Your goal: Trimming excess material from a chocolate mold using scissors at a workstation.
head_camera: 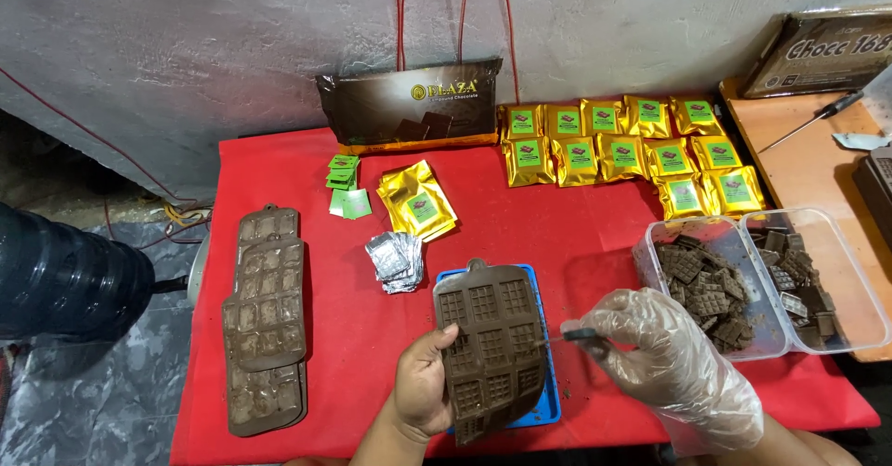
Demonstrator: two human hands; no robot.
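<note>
Where hands grip: ridged (rubbery) mould [491, 345]

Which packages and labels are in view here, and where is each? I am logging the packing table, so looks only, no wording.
Large chocolate bag: back of the red table, against the wall; dark brown, gold edge.
Gold pouches: rows at back right; square, green labels.
Loose gold pouches: centre, fanned pile.
Green labels: small stack left of that pile.
Silver foil wrappers: heap below it.
Brown box: far right, tilted.
</note>
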